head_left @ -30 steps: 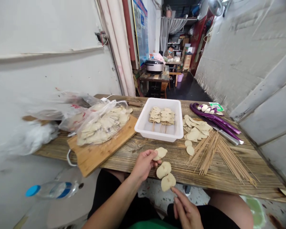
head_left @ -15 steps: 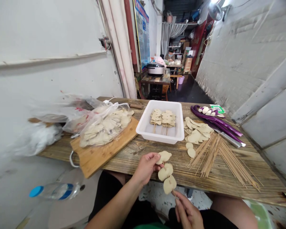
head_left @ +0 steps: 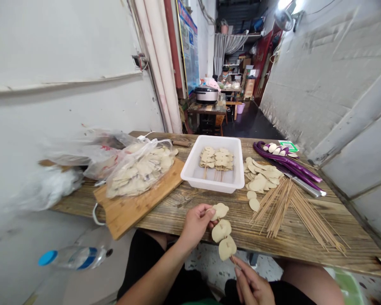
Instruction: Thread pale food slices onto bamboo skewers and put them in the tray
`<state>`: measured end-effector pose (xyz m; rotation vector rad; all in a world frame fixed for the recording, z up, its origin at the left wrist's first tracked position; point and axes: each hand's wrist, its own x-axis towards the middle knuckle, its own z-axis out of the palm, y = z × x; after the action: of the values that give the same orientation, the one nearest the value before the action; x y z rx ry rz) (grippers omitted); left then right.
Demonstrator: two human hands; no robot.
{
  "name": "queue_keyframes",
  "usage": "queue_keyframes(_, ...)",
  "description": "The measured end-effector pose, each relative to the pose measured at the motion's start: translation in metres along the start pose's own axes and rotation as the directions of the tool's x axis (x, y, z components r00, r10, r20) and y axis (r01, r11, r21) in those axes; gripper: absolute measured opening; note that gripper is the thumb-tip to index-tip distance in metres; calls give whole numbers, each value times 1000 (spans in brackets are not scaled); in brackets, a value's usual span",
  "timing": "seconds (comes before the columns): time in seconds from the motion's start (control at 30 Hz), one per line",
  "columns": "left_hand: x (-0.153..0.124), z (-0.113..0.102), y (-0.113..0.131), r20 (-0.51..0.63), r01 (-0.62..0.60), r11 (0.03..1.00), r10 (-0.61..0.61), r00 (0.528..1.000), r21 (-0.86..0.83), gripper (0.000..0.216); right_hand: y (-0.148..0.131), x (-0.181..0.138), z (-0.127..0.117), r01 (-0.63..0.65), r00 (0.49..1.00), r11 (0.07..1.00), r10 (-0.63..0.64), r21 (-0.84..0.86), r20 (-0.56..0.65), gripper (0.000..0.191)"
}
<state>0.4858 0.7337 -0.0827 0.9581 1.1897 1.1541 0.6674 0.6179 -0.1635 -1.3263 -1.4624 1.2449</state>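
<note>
My left hand (head_left: 197,222) pinches the top pale, flat slice (head_left: 221,210) on a skewer, thumb above and fingers partly hidden beneath. Two more slices (head_left: 222,231) are threaded below it. At the lower end, my right hand (head_left: 252,281) grips the thin wooden skewer (head_left: 233,260) between thumb and fingers. Beyond the hands stands a white plastic tub (head_left: 212,186) with several finished skewers of slices (head_left: 216,159) lying in it. To the right are a pile of loose slices (head_left: 262,173) and a fanned bundle of bare skewers (head_left: 282,207).
A clear bag of slices (head_left: 142,169) lies on a wooden cutting board (head_left: 130,216) at left. Purple eggplants (head_left: 292,163) rest beside a knife (head_left: 305,184) at right. A water bottle (head_left: 73,257) is low on the left. A person (head_left: 225,77) sits far back.
Hardly anything differs. The view has shifted slightly, and both hands hold the skewer and its slices in nearly the same pose.
</note>
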Motion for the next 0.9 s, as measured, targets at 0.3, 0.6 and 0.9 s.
queue_keyframes(0.3, 2, -1, -1, 31, 21, 1000, -20, 999, -13, 29, -5, 6, 4, 31, 998, 999, -30, 24, -59, 41)
queue_keyframes(0.6, 8, -8, -1, 52, 101, 976, -93, 994, -192, 39, -3, 11, 9, 120, 989, 993, -121, -24, -85, 36)
queue_keyframes(0.9, 10, 0, -9, -77, 52, 988, -64, 995, -147, 39, -2, 13, 9, 135, 989, 989, -138, -57, -52, 36)
